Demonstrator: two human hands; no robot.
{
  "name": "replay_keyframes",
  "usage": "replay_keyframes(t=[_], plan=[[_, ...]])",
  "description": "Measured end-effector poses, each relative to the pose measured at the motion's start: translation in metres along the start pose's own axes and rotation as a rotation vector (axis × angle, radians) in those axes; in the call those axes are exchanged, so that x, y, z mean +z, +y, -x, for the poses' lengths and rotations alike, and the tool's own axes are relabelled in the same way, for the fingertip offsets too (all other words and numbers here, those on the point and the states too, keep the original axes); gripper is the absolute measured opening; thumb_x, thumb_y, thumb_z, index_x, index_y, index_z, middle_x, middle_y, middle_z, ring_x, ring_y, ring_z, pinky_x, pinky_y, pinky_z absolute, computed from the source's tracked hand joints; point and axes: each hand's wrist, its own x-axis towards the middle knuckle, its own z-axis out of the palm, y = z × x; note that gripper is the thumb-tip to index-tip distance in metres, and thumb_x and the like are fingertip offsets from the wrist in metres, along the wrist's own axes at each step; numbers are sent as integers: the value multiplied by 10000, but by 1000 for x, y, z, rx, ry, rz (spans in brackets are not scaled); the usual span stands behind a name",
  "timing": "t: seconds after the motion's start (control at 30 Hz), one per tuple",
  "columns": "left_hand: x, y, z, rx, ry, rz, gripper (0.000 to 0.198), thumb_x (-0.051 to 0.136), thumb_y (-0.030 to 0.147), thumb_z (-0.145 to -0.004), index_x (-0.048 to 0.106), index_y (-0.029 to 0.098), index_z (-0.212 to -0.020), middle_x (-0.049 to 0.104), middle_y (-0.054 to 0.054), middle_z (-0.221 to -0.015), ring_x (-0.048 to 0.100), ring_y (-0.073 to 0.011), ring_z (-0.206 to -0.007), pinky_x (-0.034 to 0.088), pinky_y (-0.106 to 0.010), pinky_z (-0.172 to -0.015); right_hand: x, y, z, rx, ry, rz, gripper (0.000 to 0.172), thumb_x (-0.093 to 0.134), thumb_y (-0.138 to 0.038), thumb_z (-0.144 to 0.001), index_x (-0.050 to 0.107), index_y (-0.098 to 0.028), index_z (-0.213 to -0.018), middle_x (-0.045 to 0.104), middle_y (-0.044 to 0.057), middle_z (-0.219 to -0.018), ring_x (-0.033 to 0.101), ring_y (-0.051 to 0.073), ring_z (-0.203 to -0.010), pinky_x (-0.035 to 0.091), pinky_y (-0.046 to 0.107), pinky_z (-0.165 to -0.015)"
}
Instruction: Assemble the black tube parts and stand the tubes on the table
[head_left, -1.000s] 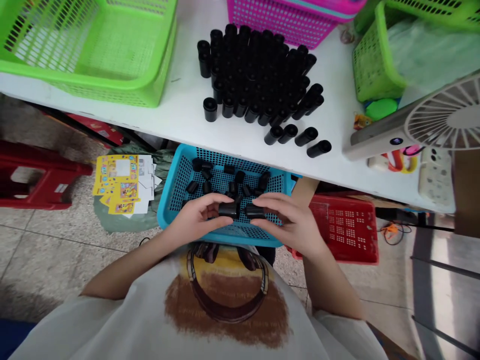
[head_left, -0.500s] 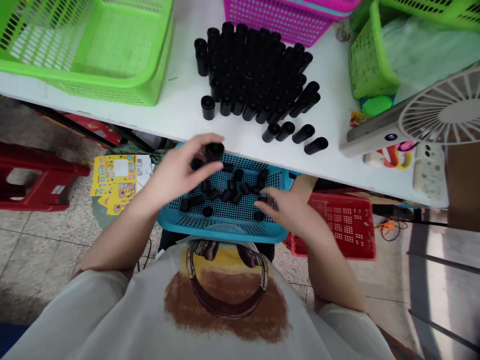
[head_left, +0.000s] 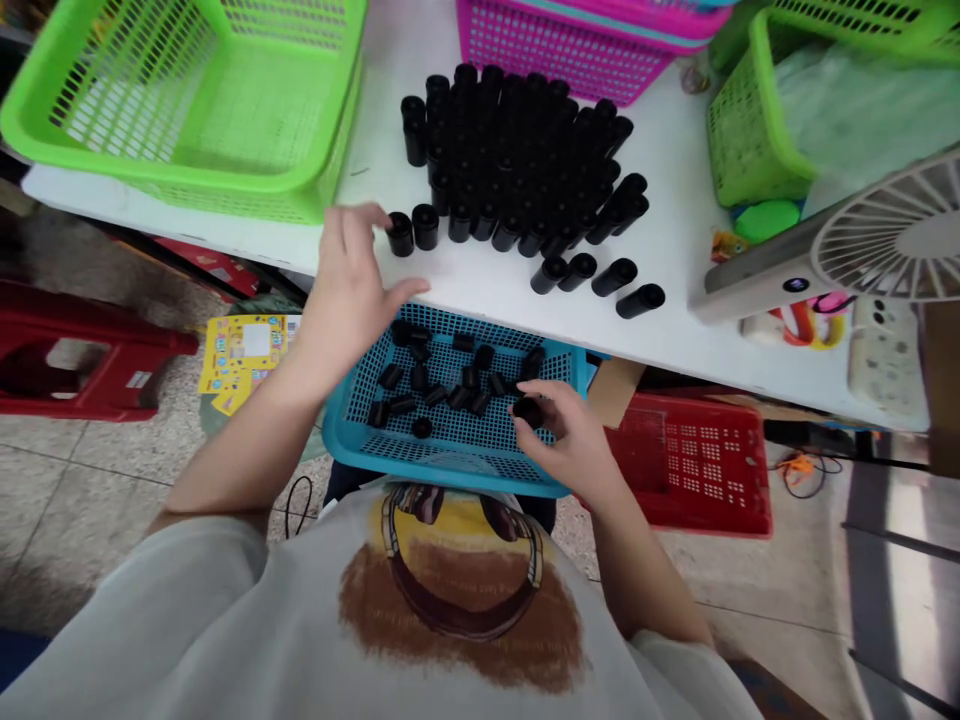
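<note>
My left hand (head_left: 358, 265) is over the table's front edge with thumb and fingers apart. Beside its fingertips a short black plastic tube (head_left: 400, 236) stands upright, close to another black tube (head_left: 425, 228) at the left end of the front row. My right hand (head_left: 559, 432) has its thumb and fingers around a black tube (head_left: 528, 411), above the right side of the blue basket (head_left: 450, 472). Inside that basket, which rests at my lap, several loose black pieces (head_left: 458, 397) lie scattered, mostly on their sides. On the table a dense group of black tubes (head_left: 517, 165) stands upright.
A green basket (head_left: 247, 180) stands at the table's left, a magenta basket (head_left: 562, 60) behind the tubes. At the right are another green basket (head_left: 757, 170) and a handheld fan (head_left: 787, 270). A red crate (head_left: 705, 470) and a red stool (head_left: 90, 350) are below table height.
My left hand has carried a black tube from above the basket to the table and let it go upright beside the row. My right hand has picked up a tube from the basket.
</note>
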Motion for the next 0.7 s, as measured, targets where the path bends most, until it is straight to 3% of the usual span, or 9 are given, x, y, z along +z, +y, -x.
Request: replay_keyframes(t=[0.03,0.07,0.13,0.17,0.27,0.4,0.53,0.6,0.7], plan=[[0,4,14,26,-79,-1,515,902,308,-822,599,150,-1208,615,-86,-1222,613,-246,-1152,485,-425,-1112,-2,-1,2,-32,52,-54,321,658,-323,-955,689,-272,-1270,697,99,-1170,723,204,-943,615,344,-746],[0,7,29,51,-268,9,406,858,305,-858,624,177,-1164,633,-58,-1116,650,-234,-1041,536,-404,-1007,-3,-2,4,-51,93,-80,319,662,-333,-970,714,-293,-1282,702,96,-1180,723,202,-949,621,349,-749],[7,6,60,100,-713,-9,428,891,298,-780,671,212,-1137,645,-36,-1045,683,-231,-884,557,-353,-805,-5,-3,6,-46,183,-80,312,687,-364,-975,758,-327,-1276,724,82,-1172,723,204,-957,631,362,-758],[12,3,74,107,-870,-42,464,904,265,-735,693,224,-1146,654,-42,-1070,688,-227,-834,543,-332,-738,-5,-3,6,-31,231,-76,319,699,-376,-971,767,-343,-1281,735,73,-1168,723,207,-969,634,367,-762],[29,-9,103,77,-1076,-95,335,797,122,-751,732,217,-1065,695,-62,-1121,708,-213,-780,527,-303,-693,-5,-2,4,4,323,-103,340,729,-383,-958,768,-386,-1296,757,50,-1162,724,208,-992,642,370,-775],[35,-10,111,79,-1060,-49,176,701,152,-836,752,209,-994,748,-65,-1011,738,-236,-875,574,-324,-810,-3,-1,3,21,329,-190,291,749,-400,-948,798,-389,-1235,770,44,-1151,730,218,-1028,651,396,-831],[20,11,108,76,-759,162,235,596,255,-939,767,215,-1095,749,-92,-1068,729,-246,-977,587,-384,-929,9,-2,7,89,353,-339,278,672,-465,-999,809,-355,-1215,766,70,-1215,740,245,-1117,643,460,-937],[14,23,113,8,-705,331,294,633,308,-940,728,244,-1212,735,-75,-1120,726,-223,-966,603,-342,-838,18,-6,10,91,359,-356,290,611,-478,-1035,821,-344,-1184,772,78,-1233,740,258,-1152,637,483,-968],[11,36,125,-212,-701,563,603,809,370,-841,576,291,-1392,727,-46,-1098,729,-205,-938,570,-256,-653,29,-18,13,13,298,-300,253,630,-428,-1035,828,-359,-1177,789,65,-1174,761,235,-1070,657,419,-886]])
